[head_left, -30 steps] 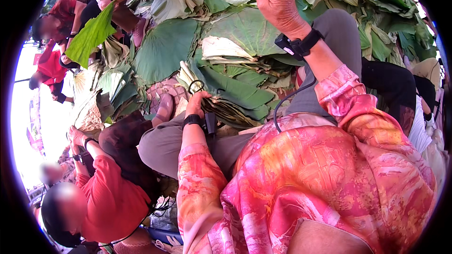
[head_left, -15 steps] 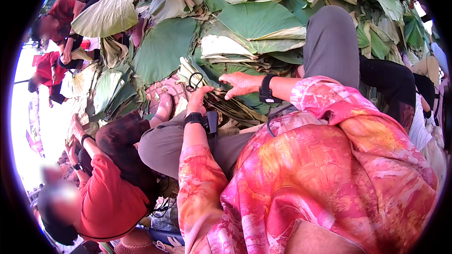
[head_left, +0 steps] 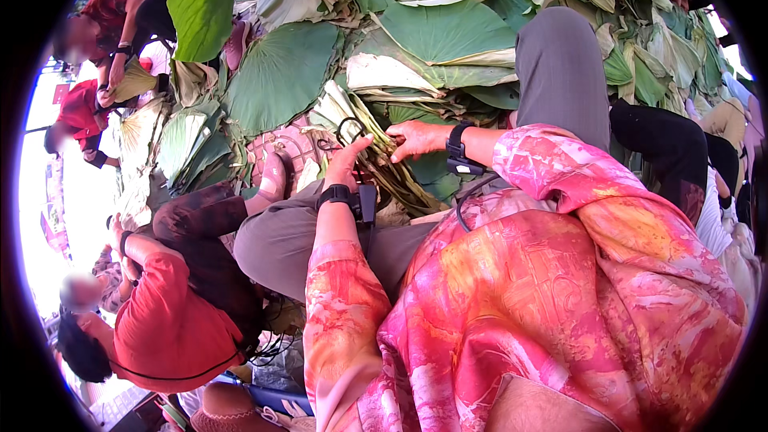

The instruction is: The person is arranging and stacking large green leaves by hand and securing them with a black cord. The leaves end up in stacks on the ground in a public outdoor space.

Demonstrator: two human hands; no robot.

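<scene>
A bundle of folded lotus leaves [head_left: 390, 172], pale green and brown with its layered edges showing, stands tilted between my hands above my lap. My left hand [head_left: 346, 164] grips its left side. At the right side, my right hand [head_left: 422, 141] has its thumb and fingers bent against the upper edges. A thin black loop [head_left: 349, 130] shows at the bundle's top by my left fingertips; whether it goes round the leaves I cannot tell. Just beyond the bundle lies a broad green lotus leaf [head_left: 284, 72].
Heaped lotus leaves [head_left: 448, 32] spread ahead and to both sides. My bent knees [head_left: 564, 72] flank the bundle. A co-worker in red [head_left: 176, 312] sits close on my left, with other people in red [head_left: 80, 116] farther off. Someone's dark-trousered leg [head_left: 660, 144] is at my right.
My hands have come closer together around the folded leaves, the right hand now touching them. The bundle shows more fully. The co-worker on the left leans differently, and a leaf at far left was turned upright.
</scene>
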